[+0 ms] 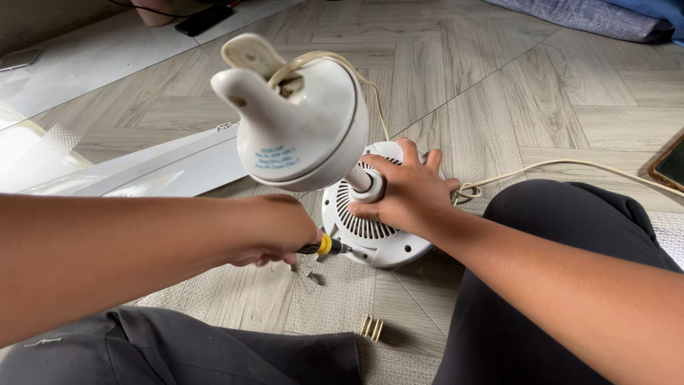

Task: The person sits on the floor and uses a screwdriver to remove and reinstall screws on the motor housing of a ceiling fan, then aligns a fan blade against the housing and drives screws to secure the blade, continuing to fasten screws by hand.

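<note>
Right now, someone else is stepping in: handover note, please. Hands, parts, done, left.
Left hand: gripping a yellow-and-black-handled screwdriver, tip at the rim of the round white vented plastic fan housing.
Right hand: spread on top of that housing, steadying it around the short white shaft.
White domed fan motor cover stands tilted above the housing; cream power cord trails right across the wood-pattern floor.
Done: at least one small dark screw lies loose on the floor below the screwdriver.
Left: housing not yet separated; how many screws are left cannot be seen.
</note>
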A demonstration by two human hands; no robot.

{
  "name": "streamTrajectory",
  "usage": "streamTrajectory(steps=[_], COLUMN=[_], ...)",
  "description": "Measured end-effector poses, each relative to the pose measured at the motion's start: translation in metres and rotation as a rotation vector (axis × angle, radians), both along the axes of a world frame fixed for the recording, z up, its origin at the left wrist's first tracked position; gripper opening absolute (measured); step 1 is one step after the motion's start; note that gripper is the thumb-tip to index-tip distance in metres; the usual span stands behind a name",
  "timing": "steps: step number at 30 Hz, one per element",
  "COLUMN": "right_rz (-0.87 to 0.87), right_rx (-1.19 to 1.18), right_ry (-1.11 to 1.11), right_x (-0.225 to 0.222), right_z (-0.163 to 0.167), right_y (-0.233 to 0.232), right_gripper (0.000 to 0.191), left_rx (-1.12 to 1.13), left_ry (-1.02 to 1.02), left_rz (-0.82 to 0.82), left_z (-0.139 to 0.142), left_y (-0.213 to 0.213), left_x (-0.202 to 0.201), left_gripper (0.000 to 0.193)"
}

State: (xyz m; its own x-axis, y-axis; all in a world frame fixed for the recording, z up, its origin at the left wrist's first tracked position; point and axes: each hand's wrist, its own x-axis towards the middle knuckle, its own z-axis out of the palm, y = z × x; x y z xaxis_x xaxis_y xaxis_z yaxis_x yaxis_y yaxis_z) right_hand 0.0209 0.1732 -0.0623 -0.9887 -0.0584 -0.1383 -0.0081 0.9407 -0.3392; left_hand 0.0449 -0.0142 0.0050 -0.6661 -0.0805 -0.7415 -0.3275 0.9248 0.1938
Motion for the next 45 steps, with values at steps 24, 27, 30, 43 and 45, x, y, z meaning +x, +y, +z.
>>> streamTrajectory(steps=[24,27,30,43,45], right_rz=[-0.039,-0.019,-0.005,0.01,-0.002], right_rx=[-0.022,-0.01,-0.014,-0.025,-0.025], right_ry=[-0.024,-0.002,-0.003,0.054,0.061], right_x=[0.001,0.002,0.003,0.004,0.005], right_z=[0.002,0.002,0.001,-0.001,0.001], right_y=[-0.002,-0.002,0.0,0.001,0.0], right_gripper=[0.094,0.092,0.092,0.087,0.087], left_rx=[0.243,0.224,0.151,-0.493,-0.464], left_ry=[-0.344,-0.318,-0.192,0.322,0.342], left_rz=[0.512,0.396,0.149,-1.453,-1.458], left_z=[-0.008,-0.011,-0.012,0.004,0.003], left_y=[-0.013,-0.01,-0.004,0.001,-0.007], left_x=[-0.009,-0.016,-0.02,-0.008,-0.012], left_gripper=[0.039,0.042,0.04,0.047,0.046])
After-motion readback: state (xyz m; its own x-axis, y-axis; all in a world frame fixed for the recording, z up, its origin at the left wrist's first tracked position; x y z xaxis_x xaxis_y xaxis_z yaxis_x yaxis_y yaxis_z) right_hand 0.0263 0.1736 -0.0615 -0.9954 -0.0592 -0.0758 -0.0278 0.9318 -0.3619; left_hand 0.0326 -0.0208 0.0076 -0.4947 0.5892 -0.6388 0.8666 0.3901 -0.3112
